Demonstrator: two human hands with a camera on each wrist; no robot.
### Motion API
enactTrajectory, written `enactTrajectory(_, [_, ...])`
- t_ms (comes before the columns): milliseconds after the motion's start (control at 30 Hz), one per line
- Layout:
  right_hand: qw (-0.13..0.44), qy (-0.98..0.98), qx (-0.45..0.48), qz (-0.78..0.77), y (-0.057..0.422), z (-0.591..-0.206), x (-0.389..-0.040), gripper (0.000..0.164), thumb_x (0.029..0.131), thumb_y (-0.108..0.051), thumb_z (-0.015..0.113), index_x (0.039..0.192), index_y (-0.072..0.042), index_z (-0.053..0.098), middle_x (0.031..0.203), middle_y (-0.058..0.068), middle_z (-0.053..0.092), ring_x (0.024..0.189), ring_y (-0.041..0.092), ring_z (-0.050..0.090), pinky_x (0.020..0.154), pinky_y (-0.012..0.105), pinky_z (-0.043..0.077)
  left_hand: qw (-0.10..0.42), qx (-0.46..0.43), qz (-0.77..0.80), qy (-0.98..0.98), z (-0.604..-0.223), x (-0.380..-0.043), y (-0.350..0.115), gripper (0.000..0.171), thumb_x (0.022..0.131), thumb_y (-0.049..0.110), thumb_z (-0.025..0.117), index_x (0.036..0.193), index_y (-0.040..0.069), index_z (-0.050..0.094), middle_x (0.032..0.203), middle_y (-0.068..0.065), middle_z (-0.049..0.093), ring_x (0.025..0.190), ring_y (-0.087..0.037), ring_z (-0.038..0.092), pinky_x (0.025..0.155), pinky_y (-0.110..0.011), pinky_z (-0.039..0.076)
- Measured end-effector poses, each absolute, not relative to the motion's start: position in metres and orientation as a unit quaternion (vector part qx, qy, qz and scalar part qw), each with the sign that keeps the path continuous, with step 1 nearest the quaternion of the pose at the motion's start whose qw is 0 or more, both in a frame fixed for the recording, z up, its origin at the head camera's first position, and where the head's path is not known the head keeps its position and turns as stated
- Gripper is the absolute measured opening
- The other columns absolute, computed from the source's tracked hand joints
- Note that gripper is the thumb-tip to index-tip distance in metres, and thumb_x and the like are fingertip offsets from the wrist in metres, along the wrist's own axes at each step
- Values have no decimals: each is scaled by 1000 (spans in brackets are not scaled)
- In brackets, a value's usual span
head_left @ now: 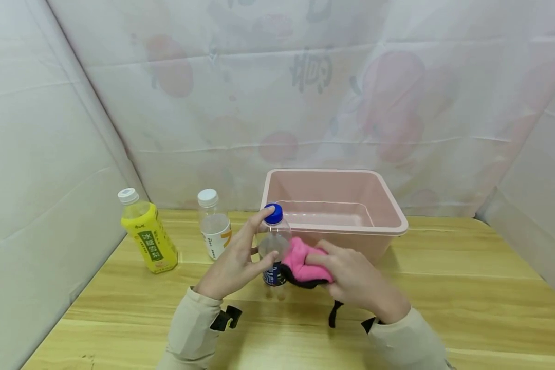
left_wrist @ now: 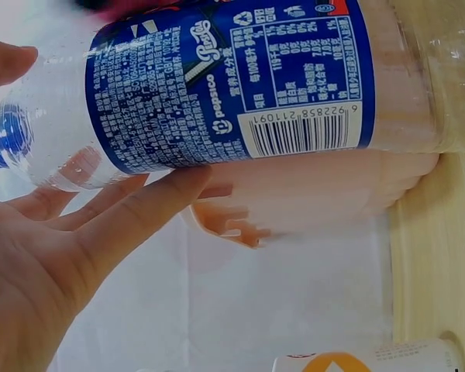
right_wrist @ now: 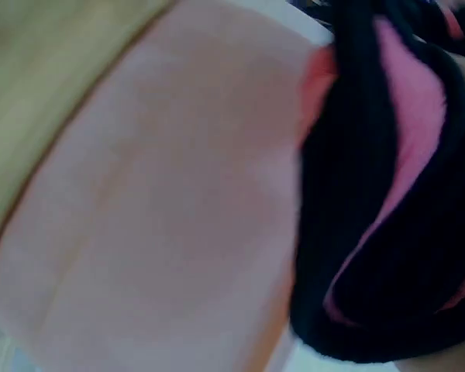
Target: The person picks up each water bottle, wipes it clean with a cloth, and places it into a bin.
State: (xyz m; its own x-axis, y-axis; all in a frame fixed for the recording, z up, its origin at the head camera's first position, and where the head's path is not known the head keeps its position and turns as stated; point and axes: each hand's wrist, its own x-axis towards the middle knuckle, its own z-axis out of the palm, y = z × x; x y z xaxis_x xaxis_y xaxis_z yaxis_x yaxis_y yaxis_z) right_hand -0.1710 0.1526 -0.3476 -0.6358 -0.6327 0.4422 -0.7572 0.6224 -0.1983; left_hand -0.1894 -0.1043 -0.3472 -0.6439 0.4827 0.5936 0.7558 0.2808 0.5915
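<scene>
A clear plastic bottle (head_left: 274, 244) with a blue cap and dark blue label stands upright in front of the pink bin. My left hand (head_left: 231, 264) holds it by the upper part, with a fingertip at the cap and the thumb on the near side. Up close in the left wrist view, the bottle's label (left_wrist: 217, 93) shows Pepsi lettering and a barcode. Bunched in my right hand (head_left: 358, 280) is a pink cloth (head_left: 300, 261) with a black edge, against the bottle's right side. The cloth's dark folds (right_wrist: 387, 263) fill the right of the right wrist view.
Behind the bottle sits the pink plastic bin (head_left: 393, 228). To the left stand a white-capped bottle with a white label (head_left: 217, 241) and a yellow-labelled drink bottle (head_left: 152, 239). A pale curtain (head_left: 240, 103) encloses the wooden table (head_left: 467, 288) at the back and sides.
</scene>
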Motion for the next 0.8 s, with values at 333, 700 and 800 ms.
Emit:
enactTrajectory(333, [-6, -930, 359, 76, 140, -377, -171, 37, 67, 12, 68, 91, -16, 74, 77, -7, 51, 64, 10, 45, 54, 28, 44, 157, -385, -435, -799, -346, -188, -104, 79, 91, 1, 70, 155, 16, 26, 141, -21, 48, 118, -33, 55, 70, -35, 62])
enactTrajectory(700, [62, -929, 361, 54, 145, -364, -170, 43, 65, 10, 71, 94, -21, 76, 84, -1, 56, 63, 16, 51, 49, 31, 47, 154, -382, -434, -801, -346, -187, -104, 79, 91, 1, 71, 154, 17, 26, 140, -20, 50, 116, -31, 55, 68, -29, 60])
enactTrajectory(800, [138, -913, 377, 68, 147, -354, -168, 56, 63, 12, 73, 108, -22, 77, 92, 3, 61, 64, 17, 54, 46, 28, 46, 157, -384, -432, -801, -346, -188, -104, 79, 91, 0, 71, 154, 17, 26, 140, -20, 50, 117, -31, 55, 70, -30, 61])
